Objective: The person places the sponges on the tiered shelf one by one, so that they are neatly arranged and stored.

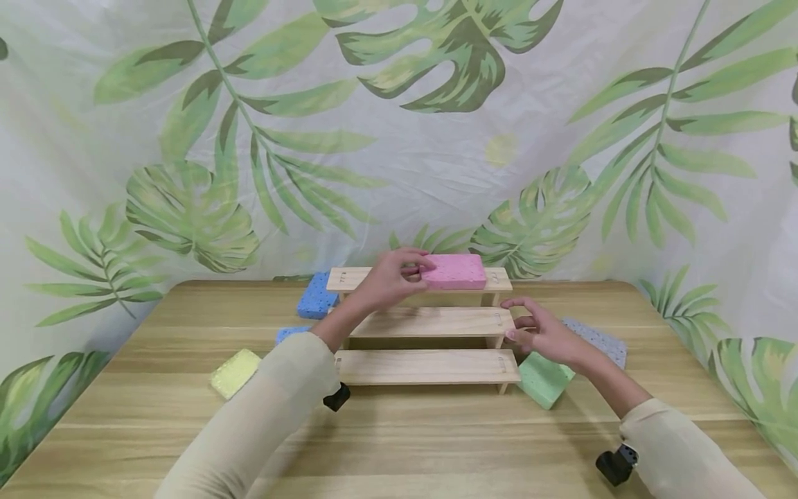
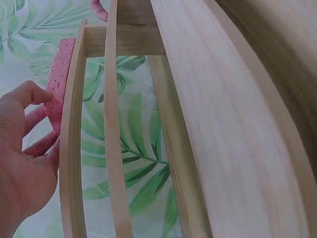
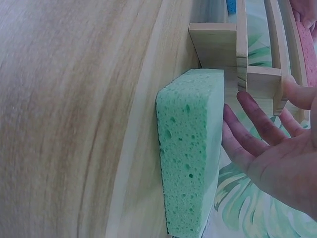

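A pink sponge (image 1: 454,271) lies flat on the top tier of a three-tier wooden stand (image 1: 430,366). My left hand (image 1: 394,278) reaches over the stand and pinches the sponge's left end, its fingertips seen against the pink side in the left wrist view. At the stand's right end, my right hand (image 1: 548,335) holds the end of the middle board, thumb at the front corner and index finger behind. Its other fingers extend lower, beside a green sponge (image 3: 190,144). That sponge lies on the table, right of the bottom tier.
A grey sponge (image 1: 595,341) lies behind the right hand. Left of the stand are a blue sponge (image 1: 316,296), a second blue sponge (image 1: 291,334) partly hidden by the left arm, and a yellow sponge (image 1: 235,373). A leaf-patterned cloth (image 1: 436,173) hangs behind the wooden table (image 1: 436,443).
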`<state>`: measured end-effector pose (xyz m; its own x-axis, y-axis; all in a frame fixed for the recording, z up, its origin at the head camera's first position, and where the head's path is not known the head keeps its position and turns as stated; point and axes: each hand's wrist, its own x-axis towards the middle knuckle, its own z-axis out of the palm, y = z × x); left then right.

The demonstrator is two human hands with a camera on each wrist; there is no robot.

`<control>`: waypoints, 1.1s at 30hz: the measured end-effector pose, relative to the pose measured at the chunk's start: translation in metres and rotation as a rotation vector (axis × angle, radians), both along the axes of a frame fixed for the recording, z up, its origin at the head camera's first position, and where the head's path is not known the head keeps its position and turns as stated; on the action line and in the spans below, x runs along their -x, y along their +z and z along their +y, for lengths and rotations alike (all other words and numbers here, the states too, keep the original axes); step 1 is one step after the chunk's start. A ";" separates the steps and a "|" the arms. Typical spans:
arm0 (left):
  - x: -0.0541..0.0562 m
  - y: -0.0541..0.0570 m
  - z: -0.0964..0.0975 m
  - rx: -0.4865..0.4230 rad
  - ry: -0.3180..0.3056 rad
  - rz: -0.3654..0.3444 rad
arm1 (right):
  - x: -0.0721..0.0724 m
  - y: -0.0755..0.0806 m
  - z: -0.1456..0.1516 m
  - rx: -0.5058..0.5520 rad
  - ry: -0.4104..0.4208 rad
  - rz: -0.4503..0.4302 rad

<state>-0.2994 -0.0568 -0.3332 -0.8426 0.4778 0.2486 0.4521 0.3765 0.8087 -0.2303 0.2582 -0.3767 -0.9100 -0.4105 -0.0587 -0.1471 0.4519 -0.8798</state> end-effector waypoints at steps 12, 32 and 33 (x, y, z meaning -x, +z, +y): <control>0.000 0.001 0.007 0.020 -0.010 0.011 | -0.002 0.003 -0.001 -0.009 0.003 -0.001; 0.004 0.001 0.011 0.038 -0.009 0.010 | -0.002 0.005 -0.001 0.002 0.004 -0.005; 0.004 0.001 0.011 0.040 -0.011 0.004 | -0.002 0.005 -0.001 0.002 0.004 -0.006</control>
